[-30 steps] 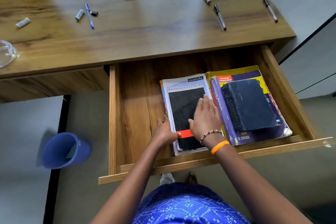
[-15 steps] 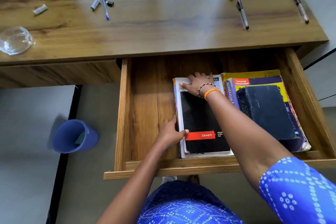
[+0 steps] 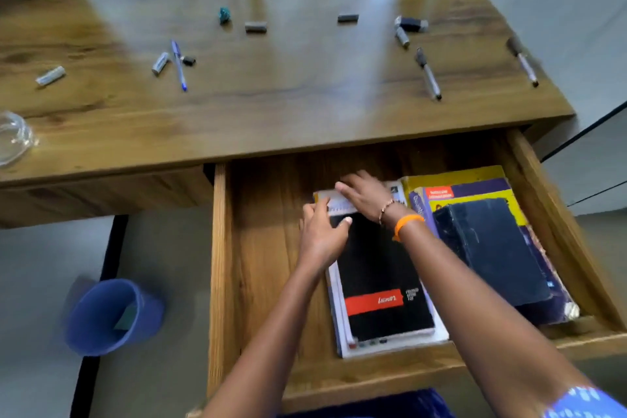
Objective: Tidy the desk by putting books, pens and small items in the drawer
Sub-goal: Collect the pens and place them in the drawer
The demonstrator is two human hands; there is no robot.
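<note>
The wooden drawer stands pulled out below the desk top. Inside lies a black notebook with a red band on top of white pads, and beside it a dark blue book on larger yellow and purple books. My left hand grips the notebook stack's upper left edge, thumb on the black cover. My right hand lies flat across the stack's far end. On the desk lie a blue pen, two black markers and several small grey items.
A glass bowl sits at the desk's left edge. A blue bin stands on the floor left of the drawer. The drawer's left half shows bare wood. A window frame runs along the desk's far side.
My right hand slid from the middle of the black notebook up to its far end. My left hand moved from the stack's near left edge up to its upper left corner.
</note>
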